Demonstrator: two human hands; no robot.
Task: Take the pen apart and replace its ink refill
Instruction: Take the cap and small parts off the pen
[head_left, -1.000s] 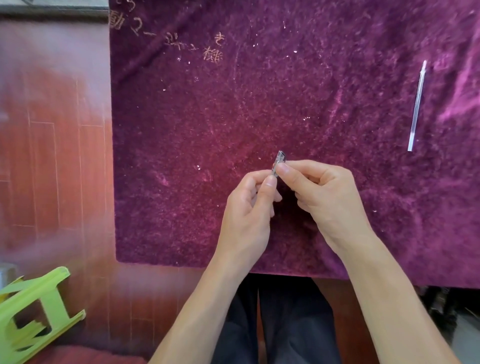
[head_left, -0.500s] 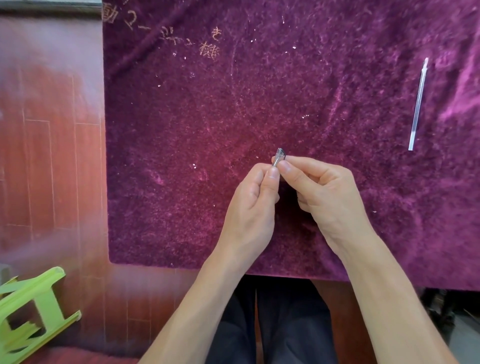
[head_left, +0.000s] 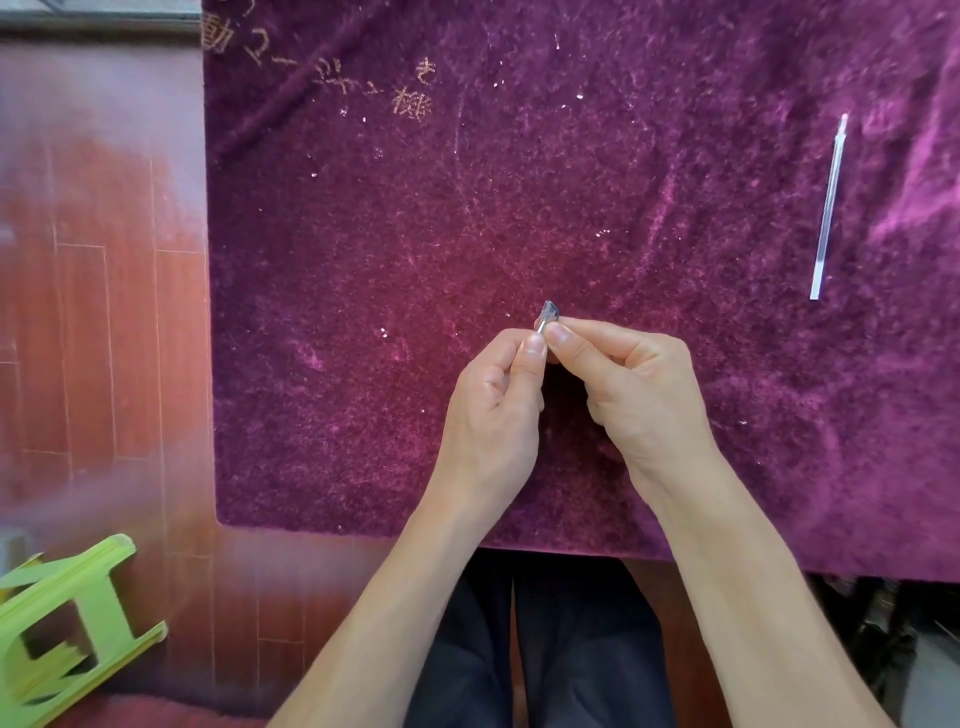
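So both hands are bunched together over the near-middle of the purple velvet cloth (head_left: 363, 260), working on the pen (head_left: 548, 314). Only a short stub of it shows: a small grey, ridged piece with a thin metal bit under it, poking out past the fingertips toward the far side. The rest is buried behind the fingers, so I can't tell how much of the pen is actually in there or whether it's already partly apart.

The left hand (head_left: 493, 410) has thumb and forefinger pinched shut right under that stub. The right hand (head_left: 639, 384) is pinched closed too, its fingertips pressing in from the right and touching the left ones. Looks to me like one hand steadies while the other twists or pulls, which would explain why they're jammed so tight on such a small part. Holding it low over the fuzzy cloth makes sense as well: a dropped bit wouldn't roll away.

The ink refill (head_left: 829, 208), a thin clear tube, lies on the cloth at the far right, well apart from the hands, running near-to-far with a slight tilt. Parked out of the way but reachable with the right hand, I'd guess. Can't tell if it's the new one or the old one.

Off the cloth, a green plastic stool (head_left: 67, 618) sits on the wood floor at near left.
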